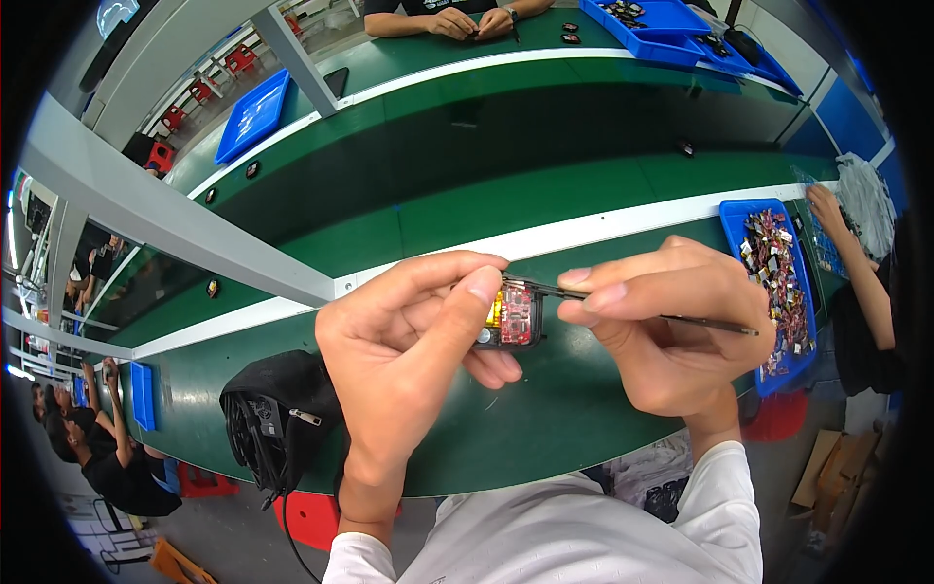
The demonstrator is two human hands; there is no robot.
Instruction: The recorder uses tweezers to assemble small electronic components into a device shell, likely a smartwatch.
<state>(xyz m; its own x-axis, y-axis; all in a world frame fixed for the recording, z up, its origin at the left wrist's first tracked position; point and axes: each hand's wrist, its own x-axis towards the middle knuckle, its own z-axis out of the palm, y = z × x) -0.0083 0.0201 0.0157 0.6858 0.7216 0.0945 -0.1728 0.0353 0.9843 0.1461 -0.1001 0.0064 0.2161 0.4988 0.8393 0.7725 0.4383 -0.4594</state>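
Observation:
Between the fingers and thumb of my left hand (404, 341) is a small black-cased electronic device (516, 316). Its open side shows a red circuit board and a yellow part. My right hand (671, 321) pinches a pair of dark tweezers (710, 322), which slants across the palm. The tweezer tips reach the device's upper edge, close to my left thumb. What exactly the tips touch there is too small to make out.
On the right, a blue tray (810, 360) holds many small red boards and parts. A black bag (282, 414) with cables lies left of my forearm. A grey metal post (195, 214) slants across the left. Beyond the white rail runs a green conveyor belt (545, 219). People sit nearby.

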